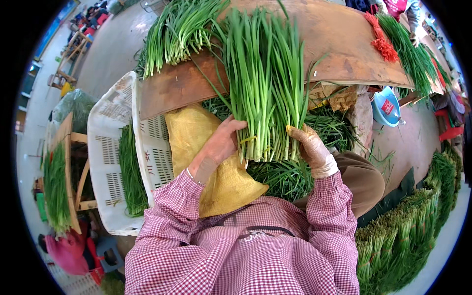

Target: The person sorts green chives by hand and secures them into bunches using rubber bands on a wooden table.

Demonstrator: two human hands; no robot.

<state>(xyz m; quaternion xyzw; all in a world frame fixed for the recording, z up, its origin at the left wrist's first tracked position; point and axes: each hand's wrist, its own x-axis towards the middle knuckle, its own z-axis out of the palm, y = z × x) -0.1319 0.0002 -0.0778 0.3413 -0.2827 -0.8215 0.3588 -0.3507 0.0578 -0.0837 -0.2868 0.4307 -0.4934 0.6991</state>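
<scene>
A wide bunch of garlic chives (263,83) stands between my hands, green leaves pointing away from me and pale stem ends toward me. My bare left hand (221,140) grips its left side near the stem ends, thumb in front and the other fingers mostly hidden. On the opposite side, my right hand (310,146), in a pale, stained glove with yellow at the thumb tip, closes around the stems. Bits of yellowish leaf show among the lower stems. Loose chives (280,177) lie beneath the bunch, near my lap.
Ahead is a wooden board (344,44) with a chive pile (184,34) and red ties (382,39). A white crate (110,162) holding chives stands left, beside yellow cloth (216,172). A blue bucket (385,105) and bundled chives (398,241) are right. Another person's hand (415,37) shows far right.
</scene>
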